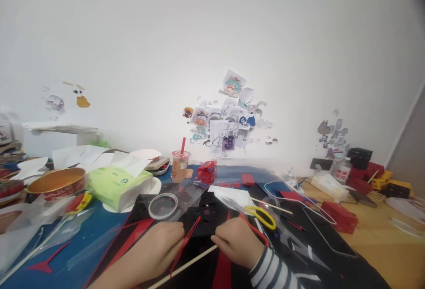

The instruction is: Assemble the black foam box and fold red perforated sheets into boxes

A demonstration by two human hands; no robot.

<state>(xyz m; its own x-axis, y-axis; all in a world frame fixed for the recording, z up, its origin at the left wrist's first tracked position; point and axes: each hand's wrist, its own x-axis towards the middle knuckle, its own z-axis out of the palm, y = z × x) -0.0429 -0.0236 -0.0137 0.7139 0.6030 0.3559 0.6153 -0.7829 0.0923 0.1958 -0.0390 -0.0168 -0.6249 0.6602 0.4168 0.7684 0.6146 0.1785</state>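
Wooden stick (189, 263): probably light, stiff, snappable; hold near one end; right hand (237, 241) closed on it; left hand (163, 241) apart, curled at red cord (191, 230), grip unclear.

Red cord (190, 233), cream stick (186, 266), dark-and-white striped sleeve (274, 272), yellow scissor handles (273, 222).

one camera, worn on the person's head, looks forward and down across the counter (387, 238) from its near side. the hands (238, 241) are close to it, low in the middle of the wide view; the wall (133, 28), farther off, faces it and fills the upper half.
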